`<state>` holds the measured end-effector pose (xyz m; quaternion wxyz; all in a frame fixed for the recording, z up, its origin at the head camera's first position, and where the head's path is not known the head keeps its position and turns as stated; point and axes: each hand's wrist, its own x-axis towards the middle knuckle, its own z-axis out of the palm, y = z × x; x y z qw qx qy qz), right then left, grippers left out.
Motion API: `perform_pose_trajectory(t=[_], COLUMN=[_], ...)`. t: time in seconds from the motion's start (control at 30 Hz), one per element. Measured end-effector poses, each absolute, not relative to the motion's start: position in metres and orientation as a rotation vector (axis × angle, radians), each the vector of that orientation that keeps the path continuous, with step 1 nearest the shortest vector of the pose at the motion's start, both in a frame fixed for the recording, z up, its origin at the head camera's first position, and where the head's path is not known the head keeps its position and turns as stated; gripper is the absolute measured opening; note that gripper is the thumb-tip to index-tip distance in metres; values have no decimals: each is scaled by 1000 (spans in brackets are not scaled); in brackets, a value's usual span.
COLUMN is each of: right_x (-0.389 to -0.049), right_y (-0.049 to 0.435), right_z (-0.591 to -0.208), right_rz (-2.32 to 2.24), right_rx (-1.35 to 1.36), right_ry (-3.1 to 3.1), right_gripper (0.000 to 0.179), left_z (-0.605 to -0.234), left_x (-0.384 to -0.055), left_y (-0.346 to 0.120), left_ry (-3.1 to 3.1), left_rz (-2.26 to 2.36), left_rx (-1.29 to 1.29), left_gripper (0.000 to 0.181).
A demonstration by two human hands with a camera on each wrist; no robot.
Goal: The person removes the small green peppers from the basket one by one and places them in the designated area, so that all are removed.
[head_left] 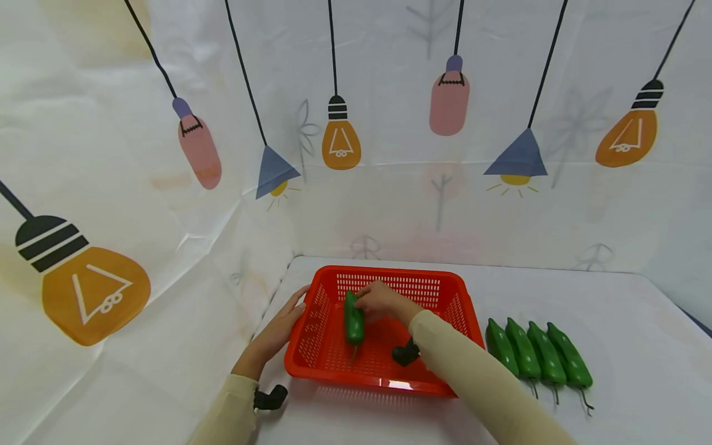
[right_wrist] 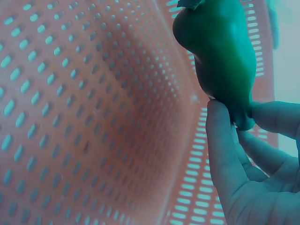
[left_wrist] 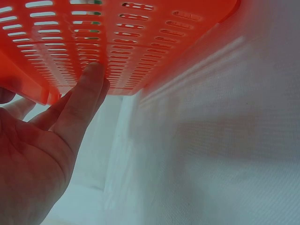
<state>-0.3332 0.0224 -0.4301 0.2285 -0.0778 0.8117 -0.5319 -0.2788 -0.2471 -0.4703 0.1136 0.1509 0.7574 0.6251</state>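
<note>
A red plastic basket [head_left: 378, 382] with slotted walls stands on the white table. Inside it, my right hand [head_left: 384, 301] pinches a green chili pepper [head_left: 353, 321] by its narrow end between thumb and fingers. The pepper's stem end points toward me, near the basket's left part. In the right wrist view, the pepper [right_wrist: 225, 51] shows above the slotted basket floor, and the fingertips meet at its tip. My left hand [head_left: 280, 327] lies against the basket's left side, fingers stretched out. The left wrist view shows a fingertip touching the slotted outer wall [left_wrist: 126, 51].
Several more green chili peppers [head_left: 547, 355] lie in a slanted row on the table, right of the basket. A white sheet printed with hanging lamps [head_left: 389, 204] rises behind and at the left. Each wrist wears a black camera mount [head_left: 271, 397].
</note>
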Motion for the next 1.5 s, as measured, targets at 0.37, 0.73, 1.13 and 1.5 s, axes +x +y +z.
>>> perform_pose_trajectory(t=[0.37, 0.73, 1.13, 1.5], right_x=[-333, -330, -326, -320], right_y=[47, 63, 80, 97], right_z=[-423, -413, -405, -397], right_rz=[-1504, -1542, -1544, -1577], right_rx=[-253, -270, -294, -283], right_ry=[2220, 2208, 2203, 2196], right_gripper=[33, 35, 34, 36], left_z=[-472, -470, -469, -467], left_x=[-278, -279, -278, -276], left_y=[-247, -246, -245, -245], left_ry=[2229, 2228, 2209, 2202], left_rz=[1831, 1841, 1849, 1860], left_rx=[429, 424, 436, 445], left_gripper=[53, 52, 52, 53])
